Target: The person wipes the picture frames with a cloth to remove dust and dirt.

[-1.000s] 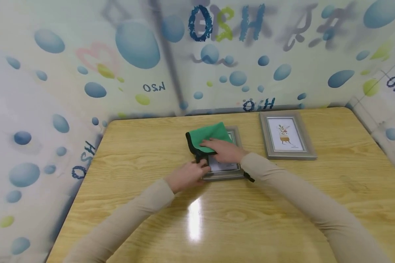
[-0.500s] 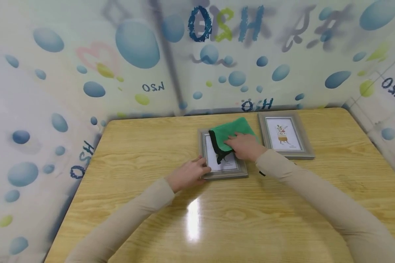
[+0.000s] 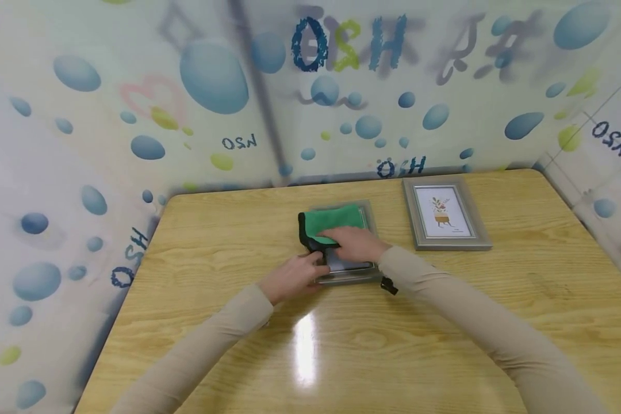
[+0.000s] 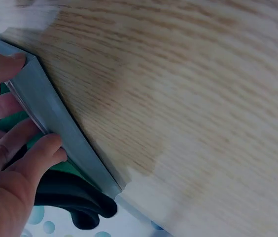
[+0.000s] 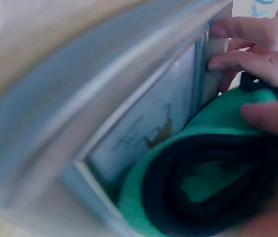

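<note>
Seemingly, wiping is underway, extent unclear: the right hand [image 3: 359,244] presses a green cloth [image 3: 341,217], finger curl indiscernible, over a picture frame [image 3: 349,277] the left hand [image 3: 292,278] pinches. Rightward of both hands, another frame [image 3: 447,213] lies uncovered. Beneath them spreads a shiny, wood-grained worktop [image 3: 372,356]; beyond, a spotted wall [image 3: 300,118].

Folded green cloth [image 3: 336,217] with black edging, laid over a silvery-grey picture frame [image 3: 349,280].
The frame lies face up on the wooden worktop [image 3: 212,230], nearer its far edge, roughly midway between the far corners; its white print is partly covered. The cloth hides the frame's far-left part and overhangs its left side.
</note>
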`<state>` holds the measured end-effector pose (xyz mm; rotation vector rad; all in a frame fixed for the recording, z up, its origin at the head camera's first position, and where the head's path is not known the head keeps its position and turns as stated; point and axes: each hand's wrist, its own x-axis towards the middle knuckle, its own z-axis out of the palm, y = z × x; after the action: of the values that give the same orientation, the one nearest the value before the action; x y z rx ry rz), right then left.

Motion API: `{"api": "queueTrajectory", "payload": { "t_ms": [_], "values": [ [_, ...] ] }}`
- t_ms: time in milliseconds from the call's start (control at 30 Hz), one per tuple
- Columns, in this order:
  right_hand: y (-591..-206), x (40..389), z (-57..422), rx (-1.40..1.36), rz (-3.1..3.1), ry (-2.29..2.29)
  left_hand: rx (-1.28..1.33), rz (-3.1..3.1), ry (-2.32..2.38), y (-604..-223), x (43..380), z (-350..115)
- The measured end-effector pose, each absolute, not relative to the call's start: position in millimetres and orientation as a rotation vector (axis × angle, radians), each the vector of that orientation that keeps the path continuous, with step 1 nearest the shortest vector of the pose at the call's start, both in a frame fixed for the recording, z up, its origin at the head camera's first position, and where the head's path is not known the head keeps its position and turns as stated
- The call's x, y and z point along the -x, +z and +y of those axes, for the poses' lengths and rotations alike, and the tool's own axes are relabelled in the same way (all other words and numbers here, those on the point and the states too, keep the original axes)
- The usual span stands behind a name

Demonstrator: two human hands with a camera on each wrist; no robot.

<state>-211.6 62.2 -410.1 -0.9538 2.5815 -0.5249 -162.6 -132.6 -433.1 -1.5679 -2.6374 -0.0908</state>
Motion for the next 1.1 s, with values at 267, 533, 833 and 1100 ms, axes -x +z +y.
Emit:
{"api": "queueTrajectory", "payload": {
  "t_ms": [267,533,833,1100],
  "values": [
    [-412.7,210.2,84.8,1.128,2.53,-0.428,1.573,-2.63,-0.072,-435.1,163.8,-129.2],
    [-402.2,194.2,92.0,0.924,2.789,0.131,1.535,-2.689,-0.14,-433.2,163.3,-128.7],
    [-405.8,179.3,84.5,0.92,2.903,0.018,1.562,-2.665,-0.137,-434.7,162.8,-130.9],
    [-417.3,197.7,81.6,1.069,2.669,-0.397,1.584,-2.653,-0.159,-434.2,163.8,-134.2]
  ]
}}
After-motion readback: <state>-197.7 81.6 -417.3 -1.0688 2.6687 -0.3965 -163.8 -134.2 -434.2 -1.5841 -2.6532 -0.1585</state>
